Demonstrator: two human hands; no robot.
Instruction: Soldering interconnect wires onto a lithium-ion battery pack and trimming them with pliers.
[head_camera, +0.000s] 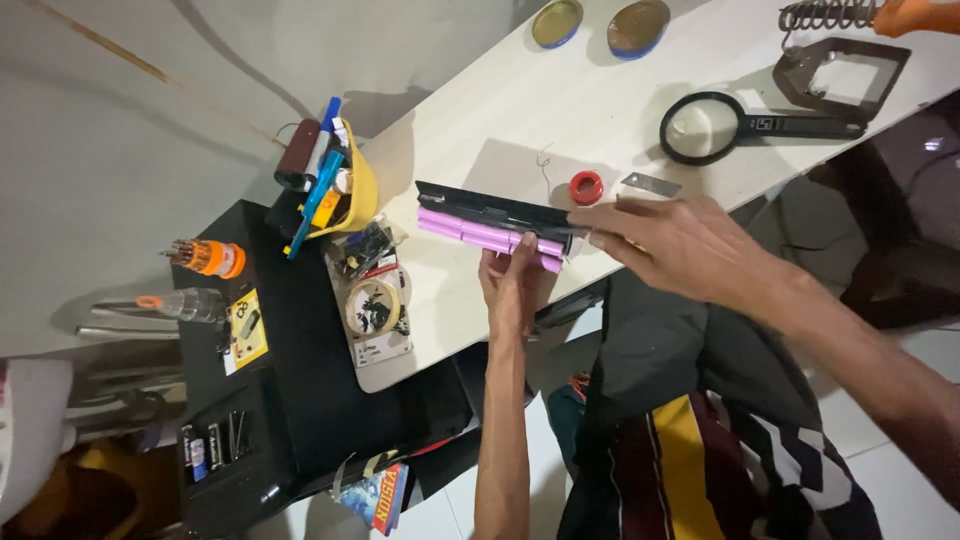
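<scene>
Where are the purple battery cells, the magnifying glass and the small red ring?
purple battery cells (470, 231): head view, on the middle of the purple row.
magnifying glass (700, 127): head view, on the lens.
small red ring (586, 187): head view, on its rim.

We see a yellow card (247, 328) with black marks lying on the black box at the left. Near it, at the box's near left corner, some small batteries (212, 442) with dark and blue labels sit in a row. A flat pack (380, 350) with a round yellow and black picture lies on the near left end of the white table. A small blue and red booklet (378, 497) hangs below the box, close to us.
</scene>
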